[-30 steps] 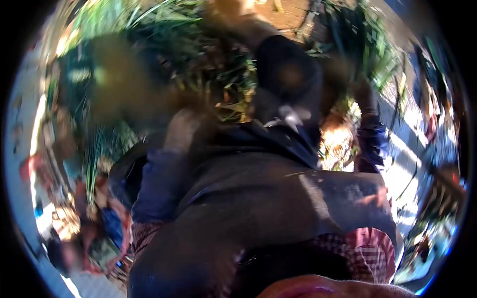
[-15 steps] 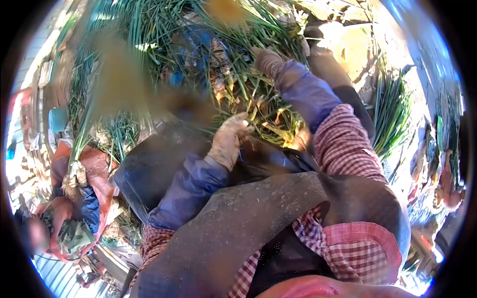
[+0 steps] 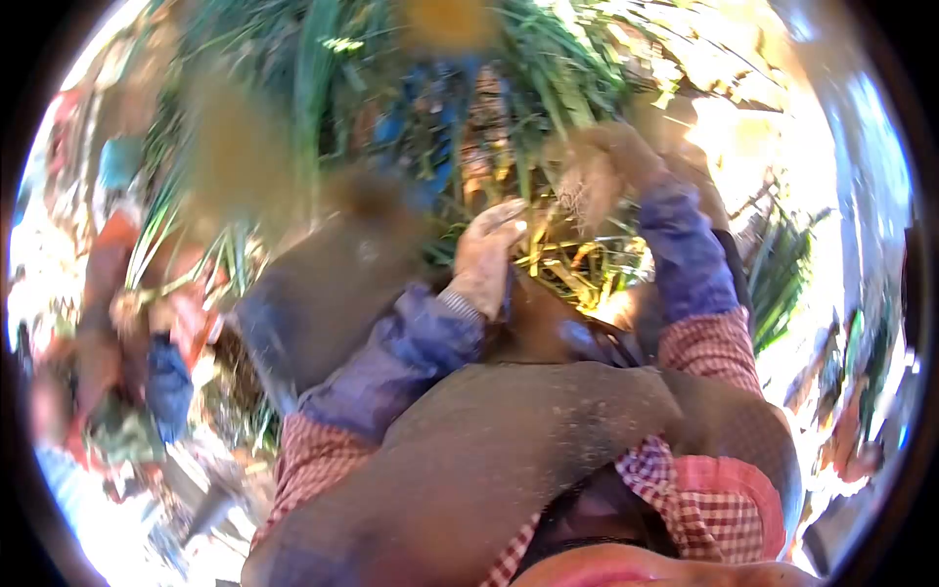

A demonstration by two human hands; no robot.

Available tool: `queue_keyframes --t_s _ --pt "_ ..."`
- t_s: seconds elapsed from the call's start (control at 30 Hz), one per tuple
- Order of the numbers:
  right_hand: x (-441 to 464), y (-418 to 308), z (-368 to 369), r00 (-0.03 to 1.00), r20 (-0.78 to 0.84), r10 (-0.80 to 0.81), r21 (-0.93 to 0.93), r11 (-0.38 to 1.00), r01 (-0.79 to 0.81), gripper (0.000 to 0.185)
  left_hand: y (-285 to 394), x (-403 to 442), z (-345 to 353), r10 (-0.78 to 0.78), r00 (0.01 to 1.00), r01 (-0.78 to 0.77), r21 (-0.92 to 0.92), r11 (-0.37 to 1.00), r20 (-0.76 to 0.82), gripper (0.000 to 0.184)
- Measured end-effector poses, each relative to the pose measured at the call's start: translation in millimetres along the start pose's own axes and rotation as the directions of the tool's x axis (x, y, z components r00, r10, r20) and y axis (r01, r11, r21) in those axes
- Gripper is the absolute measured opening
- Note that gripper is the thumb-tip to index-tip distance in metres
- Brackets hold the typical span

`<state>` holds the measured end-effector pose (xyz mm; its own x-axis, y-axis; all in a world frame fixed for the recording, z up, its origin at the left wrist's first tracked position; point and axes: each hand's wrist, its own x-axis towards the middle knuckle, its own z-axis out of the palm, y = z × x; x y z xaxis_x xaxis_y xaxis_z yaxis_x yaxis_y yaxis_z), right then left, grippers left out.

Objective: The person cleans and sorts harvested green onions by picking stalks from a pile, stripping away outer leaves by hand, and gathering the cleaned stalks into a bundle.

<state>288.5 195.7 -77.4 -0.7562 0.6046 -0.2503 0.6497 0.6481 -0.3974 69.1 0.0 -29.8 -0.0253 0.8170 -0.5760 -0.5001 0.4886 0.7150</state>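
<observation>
My left hand (image 3: 484,262), pale and dirty, is raised over my lap at the middle of the view. Its fingers are apart, with nothing seen between them. To its upper right, my right hand (image 3: 616,161) is closed round a bunch of long green plants (image 3: 562,78); pale, stringy roots (image 3: 590,201) hang beneath it. Motion blurs the right fingers. Between and below my hands lie yellowish leaf scraps (image 3: 577,269). A heap of long green leaves (image 3: 318,78) spreads across the top.
A co-worker (image 3: 117,391) in reddish clothing is at the left, blurred. A turquoise object (image 3: 119,162) is behind them. More green leaves (image 3: 782,274) lie at the right. A dark apron (image 3: 509,430) covers my lap. Blurry spots hide parts of the upper left.
My right hand has moved right and nearer from the heap, and roots now show beneath it. My left hand has shifted slightly right and up. The co-worker's green bunch has tilted.
</observation>
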Motion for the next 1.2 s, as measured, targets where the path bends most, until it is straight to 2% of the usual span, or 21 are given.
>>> queue_keyframes --t_s 0.03,0.13,0.2,0.23,0.3,0.33,0.37,0.43,0.5,0.53,0.6,0.67,0.77,0.87,0.93,1.0,1.03,1.07,1.13,1.17,1.2 --pt "-16 3 10 0.944 -0.297 -0.14 0.333 0.912 0.24 0.041 -2 1 1 0.002 1.0 -0.003 -0.055 0.998 -0.014 0.03" --pt "-26 -3 34 0.971 -0.19 -0.146 0.28 0.94 0.196 0.039 -17 7 0 0.018 1.0 -0.016 -0.179 0.984 0.013 0.028" --pt "-28 -9 38 0.99 -0.142 -0.007 0.67 0.736 0.102 0.034 -13 5 3 -0.018 1.0 0.016 -0.171 0.985 -0.009 0.026" --pt "-35 -49 -5 0.966 -0.255 -0.051 0.696 0.683 0.22 0.03 -13 4 3 -0.012 1.0 0.008 -0.222 0.975 -0.016 0.025" --pt "-44 -80 -57 0.981 -0.019 0.192 1.0 0.028 0.014 0.031 -13 8 -1 -0.025 0.995 0.008 -0.182 0.983 -0.094 0.021" --pt "-48 -96 -83 0.947 0.1 0.306 0.947 -0.322 0.004 0.035 -12 10 -5 0.004 0.995 -0.02 -0.166 0.986 -0.098 0.02" --pt "-53 -90 -94 0.996 -0.073 0.045 0.958 -0.274 0.083 0.033 -12 11 -7 0.028 0.995 -0.043 -0.15 0.988 -0.098 0.019" --pt "-62 -99 -108 0.999 0.011 -0.034 0.951 -0.31 -0.021 0.034 -15 19 -11 0.05 0.994 -0.063 -0.144 0.988 -0.094 0.02" --pt "-59 -103 -75 0.969 -0.053 0.242 0.984 0.178 0.009 0.037 -18 20 -9 -0.024 0.991 0.08 -0.442 0.893 0.132 0.025" --pt "-58 -104 -52 0.982 -0.137 0.131 0.814 0.58 0.036 0.039 -15 10 -4 -0.13 0.978 0.184 -0.382 0.906 0.162 0.032" --pt "-52 -146 -40 0.896 0.26 0.36 0.874 0.308 -0.377 0.042 7 -11 13 -0.269 0.897 0.399 -0.377 0.836 0.352 0.032" --pt "-36 -102 52 0.991 0.104 0.089 0.933 0.337 -0.128 0.041 -5 -18 16 -0.285 0.866 0.421 -0.293 0.858 0.41 0.03" --pt "-23 -131 48 0.98 0.176 0.093 0.982 -0.094 -0.167 0.046 -26 -9 8 -0.275 0.945 0.298 -0.128 0.946 0.175 0.023" --pt "-2 -104 46 0.954 0.106 0.282 0.993 -0.075 -0.088 0.026 -16 -20 5 -0.281 0.902 0.324 -0.082 0.943 0.328 0.024" --pt "11 -80 65 0.955 -0.059 0.289 0.99 0.138 0.019 0.02 -18 -22 5 -0.247 0.93 0.221 0.121 0.968 0.273 0.029" --pt "13 -87 43 0.894 0.114 0.433 0.921 -0.385 0.069 0.014 -14 -24 6 -0.208 0.936 0.194 0.079 0.978 0.282 0.03" --pt "10 -93 35 0.895 0.116 0.431 0.922 -0.381 0.064 0.014 -12 -25 7 -0.177 0.941 0.173 0.041 0.984 0.289 0.031" --pt "1 -102 30 0.892 -0.018 0.452 0.986 -0.139 0.09 0.014 -15 -24 7 -0.179 0.94 0.177 0.035 0.984 0.291 0.031" --pt "-16 -122 6 0.856 0.142 0.497 0.946 -0.321 0.029 0.012 -19 -20 9 -0.111 0.961 0.153 -0.154 0.976 0.251 0.029" --pt "-22 -123 8 0.855 0.147 0.497 0.948 -0.319 0.023 0.012 -19 -20 10 -0.112 0.961 0.156 -0.161 0.975 0.251 0.029" --pt "-30 -121 12 0.88 0.081 0.469 0.984 -0.176 0.004 0.012 -18 -21 10 -0.117 0.964 0.158 -0.158 0.975 0.24 0.028"
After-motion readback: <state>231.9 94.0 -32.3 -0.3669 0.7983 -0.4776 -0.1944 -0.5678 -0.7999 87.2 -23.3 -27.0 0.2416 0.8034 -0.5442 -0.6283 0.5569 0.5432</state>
